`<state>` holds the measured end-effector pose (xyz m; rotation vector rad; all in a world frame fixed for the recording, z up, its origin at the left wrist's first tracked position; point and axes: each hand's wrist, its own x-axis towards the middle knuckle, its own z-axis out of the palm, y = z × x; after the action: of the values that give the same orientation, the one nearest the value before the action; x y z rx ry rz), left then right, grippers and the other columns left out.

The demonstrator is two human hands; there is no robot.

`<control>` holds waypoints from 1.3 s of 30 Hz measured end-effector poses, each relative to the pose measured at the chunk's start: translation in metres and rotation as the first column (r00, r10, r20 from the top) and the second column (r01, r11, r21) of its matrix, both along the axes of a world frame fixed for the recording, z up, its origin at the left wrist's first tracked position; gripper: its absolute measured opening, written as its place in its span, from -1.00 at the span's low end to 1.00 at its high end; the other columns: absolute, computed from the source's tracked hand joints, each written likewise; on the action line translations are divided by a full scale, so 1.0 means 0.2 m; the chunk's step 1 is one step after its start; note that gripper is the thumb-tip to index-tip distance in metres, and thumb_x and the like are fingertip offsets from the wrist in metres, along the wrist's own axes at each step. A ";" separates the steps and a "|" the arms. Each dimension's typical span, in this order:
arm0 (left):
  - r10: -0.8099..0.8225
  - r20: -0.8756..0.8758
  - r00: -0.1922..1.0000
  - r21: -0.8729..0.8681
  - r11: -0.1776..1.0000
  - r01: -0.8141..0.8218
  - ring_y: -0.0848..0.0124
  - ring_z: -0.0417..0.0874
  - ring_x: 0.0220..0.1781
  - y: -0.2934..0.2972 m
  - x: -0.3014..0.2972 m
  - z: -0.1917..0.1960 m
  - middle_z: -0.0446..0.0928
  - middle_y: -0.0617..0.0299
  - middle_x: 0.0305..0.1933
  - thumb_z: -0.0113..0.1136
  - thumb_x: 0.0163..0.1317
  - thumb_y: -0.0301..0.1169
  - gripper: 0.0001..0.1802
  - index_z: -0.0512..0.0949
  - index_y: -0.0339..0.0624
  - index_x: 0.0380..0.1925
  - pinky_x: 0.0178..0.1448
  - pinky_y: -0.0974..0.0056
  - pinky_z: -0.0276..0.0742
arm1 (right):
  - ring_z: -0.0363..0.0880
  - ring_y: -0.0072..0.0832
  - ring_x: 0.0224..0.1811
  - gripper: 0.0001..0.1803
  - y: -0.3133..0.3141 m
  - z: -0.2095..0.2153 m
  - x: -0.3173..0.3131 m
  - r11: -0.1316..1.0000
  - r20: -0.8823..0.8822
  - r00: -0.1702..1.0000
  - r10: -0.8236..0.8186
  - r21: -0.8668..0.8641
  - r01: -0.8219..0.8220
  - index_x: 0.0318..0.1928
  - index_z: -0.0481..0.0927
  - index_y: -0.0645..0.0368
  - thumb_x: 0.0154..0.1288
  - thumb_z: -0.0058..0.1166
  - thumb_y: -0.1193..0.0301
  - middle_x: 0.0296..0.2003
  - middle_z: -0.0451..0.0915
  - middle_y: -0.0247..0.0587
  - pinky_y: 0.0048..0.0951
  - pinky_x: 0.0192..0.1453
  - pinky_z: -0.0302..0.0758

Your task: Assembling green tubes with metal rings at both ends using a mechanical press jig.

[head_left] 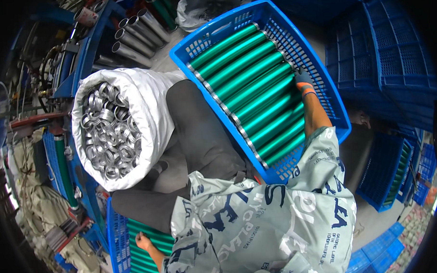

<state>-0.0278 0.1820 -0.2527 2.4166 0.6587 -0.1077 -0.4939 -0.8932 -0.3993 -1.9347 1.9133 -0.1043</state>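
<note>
My right hand (303,79), in a grey glove with an orange cuff, reaches across a blue plastic crate (203,38) and closes on the far end of a green tube (255,94), next to the crate's right wall. The crate holds a row of several such green tubes with silver end caps, lying side by side. My left hand (144,242), bare, rests low at my side on more green tubes (141,264) in a second blue crate (115,246). Its fingers are not visible. My printed shirt covers the lower middle.
A white sack (150,98) full of silver metal rings (107,130) stands on the left, beside my dark-trousered knee. Grey metal tubes (133,36) lie at the top left. Stacked blue crates (384,58) line the right side. A rack with a green tube (63,171) is on the far left.
</note>
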 end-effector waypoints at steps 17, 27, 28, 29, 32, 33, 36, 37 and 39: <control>-0.243 0.048 0.969 0.151 0.961 0.234 0.20 0.86 0.10 0.14 0.20 -0.05 0.88 -0.01 0.10 0.52 0.58 -0.33 -0.56 0.75 -0.47 0.26 0.31 0.10 0.76 | 0.06 0.25 0.94 0.08 0.84 0.07 0.55 0.793 -0.107 0.900 0.422 -0.437 -0.424 0.90 0.22 0.04 0.63 0.23 -0.23 0.84 0.25 0.28 0.47 0.90 0.04; 0.078 -0.060 0.995 0.402 0.915 -0.048 -0.30 0.77 0.52 0.39 -0.02 -0.51 0.78 -0.41 0.40 0.59 0.26 0.06 -0.06 0.67 -0.37 0.51 0.65 -0.13 0.67 | 0.55 0.19 0.63 -0.26 0.76 -0.11 0.61 0.409 -0.366 0.440 0.820 -0.164 -0.898 0.45 0.75 -0.10 0.32 0.53 -0.05 0.56 0.58 0.30 0.21 0.55 0.61; 0.162 -0.153 0.975 0.231 0.965 -0.124 -0.27 0.72 0.60 0.14 -0.07 -0.73 0.72 -0.42 0.50 0.59 0.29 0.02 -0.03 0.60 -0.40 0.57 0.71 -0.12 0.63 | 0.50 0.13 0.73 -0.34 0.46 0.05 0.53 0.743 0.126 0.793 0.596 -0.460 -0.486 0.64 0.63 0.15 0.77 0.26 0.05 0.72 0.46 0.29 0.01 0.82 0.40; 0.213 -0.167 0.963 0.187 0.965 -0.181 -0.29 0.69 0.63 0.20 -0.14 -0.81 0.66 -0.45 0.56 0.59 0.35 0.04 -0.01 0.55 -0.41 0.61 0.73 -0.13 0.60 | 0.45 0.06 0.77 -0.32 0.28 0.22 0.67 0.540 -0.144 0.686 0.713 -0.511 -0.669 0.73 0.47 0.34 0.91 0.10 0.12 0.76 0.43 0.23 -0.10 0.86 0.33; 0.334 -0.199 0.921 0.266 0.923 -0.277 -0.30 0.66 0.65 0.36 -0.29 -0.59 0.64 -0.47 0.58 0.51 0.48 0.06 -0.09 0.57 -0.41 0.60 0.75 -0.14 0.57 | 0.46 -0.07 0.77 -0.38 0.78 0.54 1.32 0.661 0.348 0.568 0.746 -0.498 -0.562 0.73 0.47 0.38 0.93 0.02 0.25 0.74 0.47 0.16 -0.14 0.85 0.35; 0.356 -0.148 0.923 0.245 0.917 -0.315 -0.30 0.65 0.65 0.50 -0.37 -0.58 0.65 -0.47 0.56 0.45 0.55 0.08 -0.12 0.58 -0.41 0.59 0.75 -0.16 0.56 | 0.47 -0.13 0.76 -0.41 1.00 0.72 1.55 0.737 0.573 0.469 0.672 -0.455 -0.499 0.73 0.46 0.40 0.94 -0.02 0.32 0.73 0.50 0.12 -0.16 0.85 0.35; 0.400 -0.073 0.914 0.033 0.917 -0.398 -0.31 0.65 0.63 0.41 -0.34 -0.82 0.66 -0.46 0.54 0.33 0.64 0.16 -0.14 0.60 -0.40 0.56 0.74 -0.20 0.55 | 0.56 -0.25 0.70 -0.47 1.54 1.24 2.09 0.662 0.743 0.108 0.661 -0.508 -0.551 0.72 0.49 0.40 0.91 -0.04 0.53 0.67 0.57 0.05 -0.20 0.83 0.40; 0.424 -0.029 0.905 -0.070 0.903 -0.425 -0.32 0.66 0.62 0.35 -0.27 -0.84 0.66 -0.46 0.54 0.28 0.67 0.21 -0.13 0.61 -0.40 0.55 0.73 -0.22 0.55 | 0.59 -0.24 0.68 -0.48 1.70 1.29 2.23 0.591 0.747 -0.010 0.665 -0.534 -0.605 0.70 0.51 0.40 0.90 -0.03 0.55 0.66 0.59 0.06 -0.21 0.82 0.42; 0.406 0.087 0.910 0.010 0.913 -0.408 -0.35 0.68 0.60 0.35 -0.22 -0.84 0.66 -0.45 0.54 0.24 0.64 0.37 -0.03 0.63 -0.39 0.53 0.71 -0.23 0.56 | 0.60 -0.25 0.66 -0.50 2.11 1.40 2.50 0.336 0.661 -0.040 0.750 -0.433 -0.836 0.67 0.56 0.38 0.89 0.00 0.56 0.65 0.61 0.03 -0.22 0.78 0.46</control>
<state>-0.0714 0.2526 -0.4200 2.2415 1.1154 0.1760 0.0063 -0.4714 -0.1183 -2.0509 -0.0310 -0.4260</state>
